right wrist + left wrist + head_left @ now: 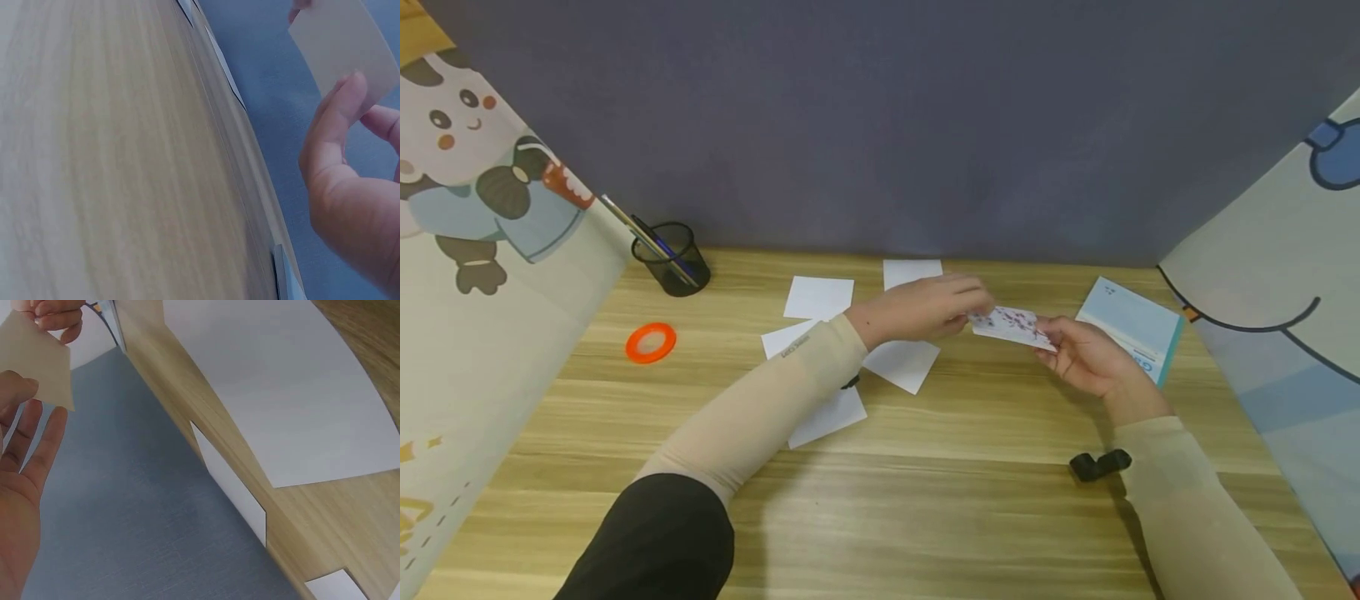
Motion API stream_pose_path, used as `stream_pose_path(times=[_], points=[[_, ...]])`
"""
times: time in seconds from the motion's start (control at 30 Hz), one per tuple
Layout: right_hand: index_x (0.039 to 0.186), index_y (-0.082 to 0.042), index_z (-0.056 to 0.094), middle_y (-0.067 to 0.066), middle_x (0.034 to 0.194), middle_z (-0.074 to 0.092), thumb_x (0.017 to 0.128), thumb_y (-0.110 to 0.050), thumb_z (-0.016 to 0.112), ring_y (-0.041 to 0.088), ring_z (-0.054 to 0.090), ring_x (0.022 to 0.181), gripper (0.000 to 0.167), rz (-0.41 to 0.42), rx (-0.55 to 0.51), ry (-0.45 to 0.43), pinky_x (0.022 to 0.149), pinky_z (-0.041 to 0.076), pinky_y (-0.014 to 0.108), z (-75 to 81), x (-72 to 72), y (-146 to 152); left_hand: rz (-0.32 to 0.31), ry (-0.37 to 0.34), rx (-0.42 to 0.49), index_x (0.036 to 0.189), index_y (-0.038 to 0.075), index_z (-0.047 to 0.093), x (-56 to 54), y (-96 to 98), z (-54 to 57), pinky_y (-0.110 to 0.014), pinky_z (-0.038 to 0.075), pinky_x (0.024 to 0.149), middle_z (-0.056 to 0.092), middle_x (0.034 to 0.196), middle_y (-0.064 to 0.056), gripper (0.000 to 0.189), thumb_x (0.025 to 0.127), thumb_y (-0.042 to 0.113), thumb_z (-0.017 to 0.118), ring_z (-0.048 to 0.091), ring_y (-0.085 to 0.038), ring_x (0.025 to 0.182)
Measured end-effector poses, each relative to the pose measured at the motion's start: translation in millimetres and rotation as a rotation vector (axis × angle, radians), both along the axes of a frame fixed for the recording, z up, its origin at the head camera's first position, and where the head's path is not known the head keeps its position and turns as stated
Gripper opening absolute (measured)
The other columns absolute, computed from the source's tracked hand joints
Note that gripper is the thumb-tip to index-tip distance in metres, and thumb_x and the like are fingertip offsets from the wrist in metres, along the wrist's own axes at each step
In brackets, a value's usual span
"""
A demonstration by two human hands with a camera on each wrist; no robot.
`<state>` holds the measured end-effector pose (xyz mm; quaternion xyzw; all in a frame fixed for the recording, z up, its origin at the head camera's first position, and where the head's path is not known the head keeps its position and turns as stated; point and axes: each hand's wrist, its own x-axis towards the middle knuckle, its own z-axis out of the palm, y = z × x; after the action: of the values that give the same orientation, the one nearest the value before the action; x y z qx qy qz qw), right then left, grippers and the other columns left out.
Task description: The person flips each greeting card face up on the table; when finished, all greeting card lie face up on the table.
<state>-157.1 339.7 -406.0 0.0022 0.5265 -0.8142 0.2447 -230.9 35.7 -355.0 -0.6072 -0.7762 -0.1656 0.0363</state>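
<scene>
A small card printed with pinkish-purple blossoms (1011, 325) is held above the table between both hands. My left hand (921, 304) pinches its left end, and the left wrist view shows the thumb on the pale plain side of the card (47, 369). At the opposite end, my right hand (1093, 358) has the card's edge between thumb and fingers. The right wrist view shows the card's blank face (344, 50) too. Several white paper pieces lie below and left of the hands, including one at the back (912, 271) and one nearer (904, 367); my left forearm partly covers others.
A black mesh pen cup (677, 271) with pens and brushes stands at the back left. In front of it lies an orange ring (651, 342). A blue-and-white booklet (1131, 312) lies behind my right hand. A grey partition (880, 125) rises along the table's far edge.
</scene>
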Motion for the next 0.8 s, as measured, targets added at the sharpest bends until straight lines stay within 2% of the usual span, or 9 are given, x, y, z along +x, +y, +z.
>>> stream_pose_path(times=[0.2,0.4,0.53,0.63,0.8], points=[[0.119,-0.005,0.073,0.006,0.11,0.078,0.114,-0.003,0.034,0.011,0.076,0.096,0.04,0.038,-0.021,0.018,0.074,0.06,0.017,-1.5,0.7,-0.3,0.0,0.004,-0.015,0.13,0.012,0.062,-2.3,-0.6,-3.1,-0.025,0.051,0.107,0.066,0.133,-0.001,0.031,0.102,0.0,0.059,0.062,-0.015,0.125],[0.119,-0.003,0.072,0.008,0.109,0.079,0.113,-0.001,0.034,0.013,0.077,0.096,0.038,0.036,-0.052,0.004,0.072,0.06,0.017,-1.2,2.3,-3.2,-0.006,-0.018,0.005,0.129,0.01,0.06,-4.7,-2.2,-5.5,-0.024,0.051,0.108,0.066,0.134,-0.003,0.03,0.102,-0.001,0.06,0.062,-0.016,0.125],[0.119,-0.003,0.072,0.008,0.108,0.079,0.113,-0.001,0.034,0.013,0.077,0.095,0.038,0.026,-0.057,-0.001,0.072,0.061,0.017,-0.2,3.2,-3.6,0.019,-0.042,0.001,0.13,0.009,0.06,-5.5,-2.3,-4.8,-0.025,0.05,0.112,0.066,0.137,-0.004,0.029,0.102,0.001,0.062,0.062,-0.018,0.128],[0.118,-0.003,0.072,0.007,0.108,0.079,0.113,0.0,0.035,0.013,0.077,0.094,0.038,0.015,-0.06,-0.004,0.073,0.061,0.017,0.2,3.6,-2.6,0.065,-0.097,-0.015,0.131,0.01,0.061,-6.6,-0.7,-4.2,-0.026,0.049,0.112,0.066,0.135,-0.004,0.029,0.102,0.002,0.063,0.062,-0.018,0.127],[0.119,-0.003,0.071,0.007,0.108,0.078,0.113,0.0,0.036,0.013,0.076,0.094,0.035,-0.001,-0.066,0.002,0.073,0.061,0.017,1.9,5.4,-1.7,0.159,-0.229,-0.009,0.134,0.009,0.061,-9.6,2.7,-4.2,-0.024,0.05,0.111,0.066,0.133,-0.004,0.032,0.103,0.007,0.067,0.061,-0.017,0.126]])
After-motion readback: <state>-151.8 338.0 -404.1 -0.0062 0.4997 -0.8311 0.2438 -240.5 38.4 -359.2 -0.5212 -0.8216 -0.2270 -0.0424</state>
